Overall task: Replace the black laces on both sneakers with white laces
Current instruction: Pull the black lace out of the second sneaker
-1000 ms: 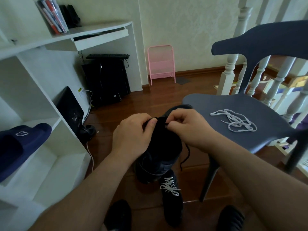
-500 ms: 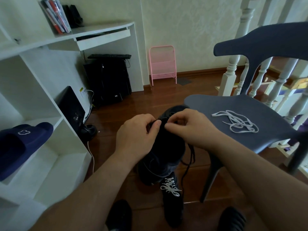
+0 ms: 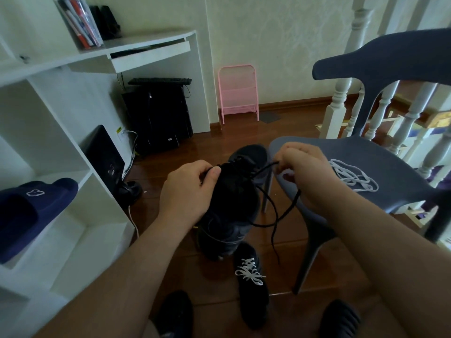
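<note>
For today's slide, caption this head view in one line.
Left hand steadies black sneaker; right hand pulls out black lace.

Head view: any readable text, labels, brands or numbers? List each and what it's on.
No text can be read in this view.
Book spines on the upper shelf: print too blurred to read.
Yellow-green sticker on the wall by the cables: too small to read.
Navy slipper on the shelf: a white outline emblem, no letters.
</note>
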Tool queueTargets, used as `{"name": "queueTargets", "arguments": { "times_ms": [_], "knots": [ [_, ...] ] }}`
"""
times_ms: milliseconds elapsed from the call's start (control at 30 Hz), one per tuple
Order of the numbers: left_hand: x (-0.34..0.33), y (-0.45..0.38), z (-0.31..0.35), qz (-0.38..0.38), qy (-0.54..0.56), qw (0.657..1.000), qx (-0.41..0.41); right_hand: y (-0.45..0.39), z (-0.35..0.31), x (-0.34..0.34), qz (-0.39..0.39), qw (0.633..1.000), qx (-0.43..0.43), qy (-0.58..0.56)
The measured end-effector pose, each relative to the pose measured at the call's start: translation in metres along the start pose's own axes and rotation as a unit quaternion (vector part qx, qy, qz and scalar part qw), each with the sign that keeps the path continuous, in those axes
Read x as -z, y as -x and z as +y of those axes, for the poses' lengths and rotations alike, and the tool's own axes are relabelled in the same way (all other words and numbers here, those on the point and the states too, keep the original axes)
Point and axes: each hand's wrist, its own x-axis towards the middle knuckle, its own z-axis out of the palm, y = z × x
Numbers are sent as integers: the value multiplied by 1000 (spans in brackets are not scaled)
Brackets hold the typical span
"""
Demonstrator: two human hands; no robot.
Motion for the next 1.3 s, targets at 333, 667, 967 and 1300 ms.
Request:
{"name": "queueTargets", "arguments": {
  "times_ms": [333, 667, 967, 1300],
  "knots": [
    [-9, 9, 12, -60, 2, 997, -41, 6, 3, -11, -120, 991, 45, 26],
    [-3, 5, 11, 69, 116, 991, -7, -6, 25, 7, 17, 988, 35, 147],
    [-25, 7, 15, -64, 403, 859, 309, 5, 16, -3, -74, 987, 79, 119],
    [-15, 3, 12, 31, 179, 977, 115, 11, 14, -6, -74, 960, 157, 221]
  ]
}}
